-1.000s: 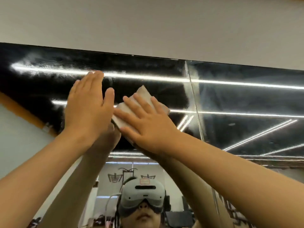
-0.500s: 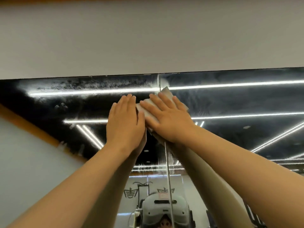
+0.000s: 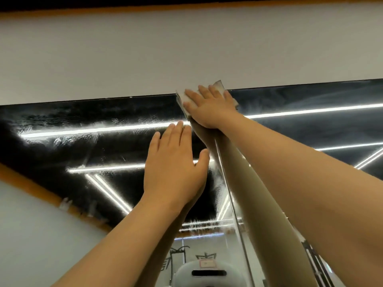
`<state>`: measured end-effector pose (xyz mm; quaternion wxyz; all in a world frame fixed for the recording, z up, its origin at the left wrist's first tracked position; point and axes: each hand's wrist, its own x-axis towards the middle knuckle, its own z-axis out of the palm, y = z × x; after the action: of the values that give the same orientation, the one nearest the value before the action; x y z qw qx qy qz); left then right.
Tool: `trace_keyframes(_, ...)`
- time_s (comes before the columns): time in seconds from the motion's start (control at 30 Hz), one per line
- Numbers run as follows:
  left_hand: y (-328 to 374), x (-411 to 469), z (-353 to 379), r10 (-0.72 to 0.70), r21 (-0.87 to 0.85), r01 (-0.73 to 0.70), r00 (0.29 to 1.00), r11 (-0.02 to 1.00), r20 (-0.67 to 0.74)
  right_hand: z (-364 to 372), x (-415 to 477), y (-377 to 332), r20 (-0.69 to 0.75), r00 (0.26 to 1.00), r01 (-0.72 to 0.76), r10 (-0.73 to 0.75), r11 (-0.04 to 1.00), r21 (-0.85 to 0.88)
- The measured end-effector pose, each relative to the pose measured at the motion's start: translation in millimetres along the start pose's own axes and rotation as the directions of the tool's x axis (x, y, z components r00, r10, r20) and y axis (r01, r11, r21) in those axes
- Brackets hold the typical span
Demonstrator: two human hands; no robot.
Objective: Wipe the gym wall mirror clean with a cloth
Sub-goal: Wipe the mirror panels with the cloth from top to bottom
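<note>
Cloth (image 3: 182, 98) risen to mirror (image 3: 83, 150) top | right hand (image 3: 209, 108) flat on it | left hand (image 3: 174, 166) spread, apparently touching

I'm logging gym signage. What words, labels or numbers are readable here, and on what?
Nothing reads clearly.
Reflected low in the mirror, black wall marks: stylised, not legible.
On the reflected headset, a small label: too blurred to read.

Cloth (image 3: 220, 84) largely covered by the right hand (image 3: 209, 109); only its corners show above and left of the fingers (image 3: 204, 91). Mirror (image 3: 83, 148) cut off at the left, right and bottom edges. Reflected headset (image 3: 207, 275), below the left hand (image 3: 174, 170), cropped by the bottom edge. Reflected wall markings (image 3: 205, 256) beside it too small to read.
</note>
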<state>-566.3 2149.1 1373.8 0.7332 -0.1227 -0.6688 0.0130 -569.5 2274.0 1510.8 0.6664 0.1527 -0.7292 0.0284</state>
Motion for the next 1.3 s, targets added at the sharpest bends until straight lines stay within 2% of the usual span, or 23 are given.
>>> trace_keyframes(0.23, 2, 0, -2, -0.007, -0.023, 0.007, 1.000, 1.000, -0.008, -5, -7, 16, 0.023, 0.999, 0.026, -0.025, 0.999, -0.023)
trace_keyframes(0.4, 19, -2, -7, -0.024, -0.096, 0.010, 0.990, 0.995, -0.142, -14, -19, 59, 0.038, 0.999, 0.006, -0.005, 1.000, -0.024)
trace_keyframes(0.5, 49, 4, -4, -0.064, -0.172, 0.045, 0.992, 0.984, -0.109, -20, -23, 86, 0.049, 0.999, 0.004, -0.003, 1.000, -0.024)
trace_keyframes(0.63, 82, 4, 11, -0.080, -0.168, 0.070, 0.995, 0.983, -0.058, -29, -32, 132, 0.064, 0.998, -0.010, 0.011, 1.000, -0.020)
trace_keyframes(0.83, 90, 0, 20, -0.143, -0.136, 0.134, 0.988, 0.982, -0.056, -43, -43, 193, 0.085, 0.995, -0.042, 0.045, 0.999, -0.032)
trace_keyframes(1.0, 89, -1, 21, -0.147, -0.129, 0.141, 0.988, 0.982, -0.043, -41, -36, 196, 0.050, 0.997, -0.052, 0.054, 0.998, -0.024)
trace_keyframes(1.17, 90, -1, 18, -0.153, -0.129, 0.148, 0.988, 0.981, -0.032, -42, -36, 195, 0.079, 0.994, -0.067, 0.070, 0.997, -0.040)
trace_keyframes(1.3, 90, -3, 17, -0.146, -0.145, 0.137, 0.988, 0.980, -0.053, -35, -61, 188, 0.053, 0.998, -0.018, 0.020, 0.999, -0.034)
